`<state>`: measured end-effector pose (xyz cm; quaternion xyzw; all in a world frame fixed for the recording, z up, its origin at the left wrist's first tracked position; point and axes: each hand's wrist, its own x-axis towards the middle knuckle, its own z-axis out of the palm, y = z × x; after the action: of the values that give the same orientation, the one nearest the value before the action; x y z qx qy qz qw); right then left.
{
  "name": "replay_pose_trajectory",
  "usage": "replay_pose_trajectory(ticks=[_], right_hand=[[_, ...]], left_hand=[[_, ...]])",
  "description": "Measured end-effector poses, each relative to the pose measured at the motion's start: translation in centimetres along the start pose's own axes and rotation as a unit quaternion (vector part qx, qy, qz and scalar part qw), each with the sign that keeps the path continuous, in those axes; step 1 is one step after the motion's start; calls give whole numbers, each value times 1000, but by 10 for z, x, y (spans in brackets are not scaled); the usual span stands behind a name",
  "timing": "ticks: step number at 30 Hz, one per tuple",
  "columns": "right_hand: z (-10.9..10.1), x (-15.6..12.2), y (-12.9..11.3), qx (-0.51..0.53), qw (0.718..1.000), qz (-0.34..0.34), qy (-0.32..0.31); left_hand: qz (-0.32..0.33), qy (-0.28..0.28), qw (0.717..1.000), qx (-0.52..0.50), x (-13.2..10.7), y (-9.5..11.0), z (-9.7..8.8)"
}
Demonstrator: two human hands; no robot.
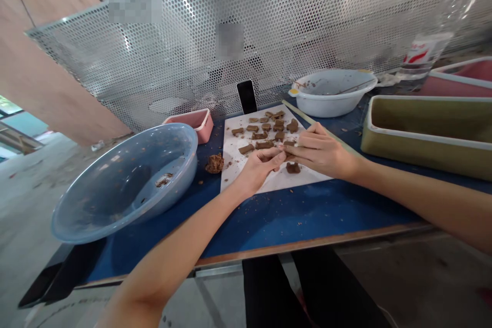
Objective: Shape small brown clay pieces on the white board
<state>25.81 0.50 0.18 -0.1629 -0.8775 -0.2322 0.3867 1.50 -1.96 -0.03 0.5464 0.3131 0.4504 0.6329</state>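
Left arm: bare, reaching in from the lower left, forearm stretched forward and to the right
Left hand: palm turned inward, fingers curled, thumb and fingertips pinched together
Right arm: bare, coming in from the right edge, forearm nearly level
Right hand: back facing up, fingers bent and drawn together, tips pointing left
Contact: the fingertips of both hands meet and touch

There it is, a small brown clay-like piece, pinched where the fingertips of the left hand and right hand meet (only a dark sliver shows), low over the white rectangular board. One flat brown shaped piece lies on the board just beside it. More brown cut-outs lie flat, scattered across the board's far half.
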Motion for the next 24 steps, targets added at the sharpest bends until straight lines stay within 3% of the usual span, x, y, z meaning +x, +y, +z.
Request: replay_pose_trajectory(ticks=[3, 6, 13, 18, 24], right_hand=[[3, 0, -3, 25, 1000, 0, 17], [5, 3, -5, 71, 996, 40, 45], [3, 6, -5, 134, 984, 113, 44], [3, 8, -5, 157, 980, 104, 62], [3, 5, -4, 151, 983, 93, 41]], left_hand=[[-13, -4, 999, -32, 0, -1, 1], [-14, 2, 1000, -20, 0, 1, 1], [-9, -8, 1000, -9, 1, 2, -1], [-11, 11, 1000, -1, 1, -1, -3], [17, 1, 999, 32, 0, 0, 0]])
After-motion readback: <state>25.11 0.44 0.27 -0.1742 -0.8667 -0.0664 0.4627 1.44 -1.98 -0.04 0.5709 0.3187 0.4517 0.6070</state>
